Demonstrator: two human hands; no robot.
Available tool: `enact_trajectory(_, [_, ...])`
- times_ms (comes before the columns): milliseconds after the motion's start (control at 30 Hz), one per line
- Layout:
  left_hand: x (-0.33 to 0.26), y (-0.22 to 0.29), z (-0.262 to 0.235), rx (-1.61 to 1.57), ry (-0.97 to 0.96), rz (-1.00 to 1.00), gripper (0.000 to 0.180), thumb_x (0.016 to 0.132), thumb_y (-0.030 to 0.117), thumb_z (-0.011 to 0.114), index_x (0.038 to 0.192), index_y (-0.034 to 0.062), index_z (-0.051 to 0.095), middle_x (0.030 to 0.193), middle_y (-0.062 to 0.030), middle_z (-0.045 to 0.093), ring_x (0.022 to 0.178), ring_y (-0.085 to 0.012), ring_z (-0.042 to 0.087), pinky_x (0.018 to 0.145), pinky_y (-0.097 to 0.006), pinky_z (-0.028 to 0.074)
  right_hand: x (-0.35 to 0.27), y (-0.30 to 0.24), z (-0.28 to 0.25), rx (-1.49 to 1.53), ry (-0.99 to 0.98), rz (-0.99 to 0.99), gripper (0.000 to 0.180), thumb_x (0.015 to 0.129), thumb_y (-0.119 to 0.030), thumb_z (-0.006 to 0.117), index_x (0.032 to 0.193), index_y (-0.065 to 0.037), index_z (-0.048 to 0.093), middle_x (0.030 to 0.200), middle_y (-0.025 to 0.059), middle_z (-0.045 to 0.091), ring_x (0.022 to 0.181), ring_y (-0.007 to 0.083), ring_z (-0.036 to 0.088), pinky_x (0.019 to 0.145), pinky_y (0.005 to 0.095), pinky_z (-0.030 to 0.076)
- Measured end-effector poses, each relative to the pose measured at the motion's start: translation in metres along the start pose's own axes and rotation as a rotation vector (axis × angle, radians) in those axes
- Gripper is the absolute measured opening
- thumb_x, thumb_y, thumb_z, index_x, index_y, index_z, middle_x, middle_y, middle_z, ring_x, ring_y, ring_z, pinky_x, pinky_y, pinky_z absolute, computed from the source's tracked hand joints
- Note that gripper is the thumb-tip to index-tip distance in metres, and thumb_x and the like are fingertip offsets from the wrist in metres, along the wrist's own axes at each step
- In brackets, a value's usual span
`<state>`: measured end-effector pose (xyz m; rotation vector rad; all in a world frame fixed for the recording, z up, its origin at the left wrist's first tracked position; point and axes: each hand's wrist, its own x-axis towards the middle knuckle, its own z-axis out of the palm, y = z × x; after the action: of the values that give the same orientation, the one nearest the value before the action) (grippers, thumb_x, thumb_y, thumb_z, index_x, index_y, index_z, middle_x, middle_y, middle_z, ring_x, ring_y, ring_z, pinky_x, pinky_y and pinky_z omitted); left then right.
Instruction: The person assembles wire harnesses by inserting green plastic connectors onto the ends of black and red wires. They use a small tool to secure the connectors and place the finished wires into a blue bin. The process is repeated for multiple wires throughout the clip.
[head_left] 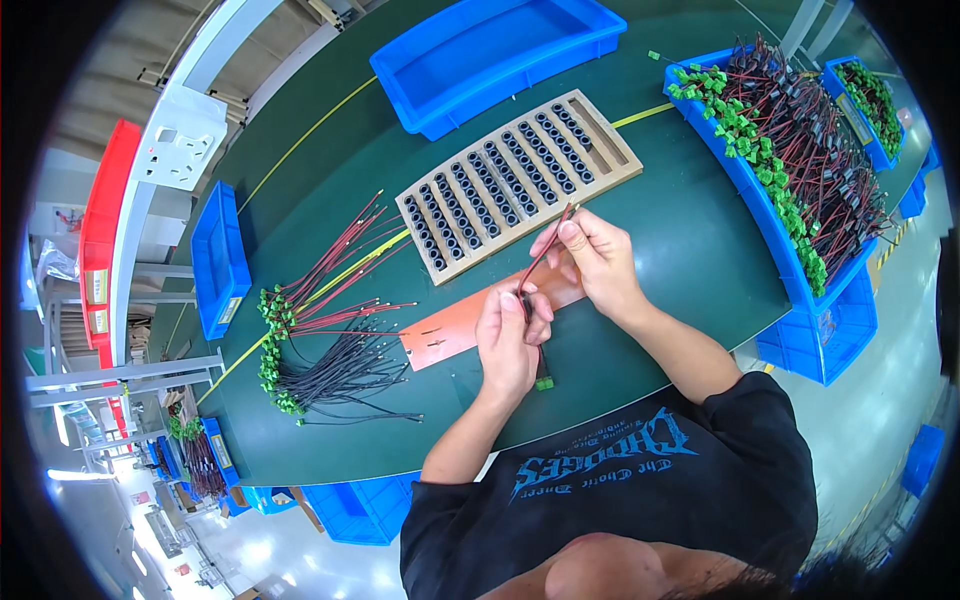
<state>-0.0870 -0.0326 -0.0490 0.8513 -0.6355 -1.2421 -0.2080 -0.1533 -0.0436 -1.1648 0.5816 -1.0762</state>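
My left hand point(508, 335) pinches a small black ring on a red-and-black wire pair point(545, 250) whose green connector point(544, 383) hangs below the hand. My right hand point(595, 255) grips the upper free ends of the same wires just above the left hand. Both hands hover over an orange mat point(450, 335) on the green table point(660, 230). Right behind them lies a wooden tray point(610, 150) with rows of black rings in slots.
A fanned pile of red and black wires with green connectors point(330, 340) lies left of the mat. A blue bin point(760, 200) at right is full of finished wires. An empty blue bin point(490, 50) sits behind the tray; a small blue bin point(218, 260) at far left.
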Motion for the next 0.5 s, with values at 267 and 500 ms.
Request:
enact_trajectory(267, [-0.014,-0.028,-0.005,0.058,-0.005,0.078,0.025,0.116,0.027,0.044,0.126,0.0065,0.055,0.094,-0.0133,0.065,0.062,-0.0074,0.038,0.057,-0.024,0.033,0.012,-0.005,-0.019,0.053,-0.155,0.174,0.043,0.113,-0.042,0.05,0.113,-0.004,0.069,0.105,0.0064,0.071,0.083,0.0085,0.062,0.061,0.0228,0.049])
enact_trajectory(500, [-0.016,-0.029,-0.006,0.019,-0.05,-0.012,0.028,0.116,0.031,0.044,0.126,0.0073,0.055,0.094,-0.0129,0.065,0.062,-0.0078,0.037,0.058,-0.024,0.033,0.001,-0.008,0.0,0.024,-0.288,0.221,0.026,0.108,-0.023,0.063,0.11,0.002,0.072,0.092,0.0026,0.07,0.076,0.006,0.062,0.067,0.0216,0.051])
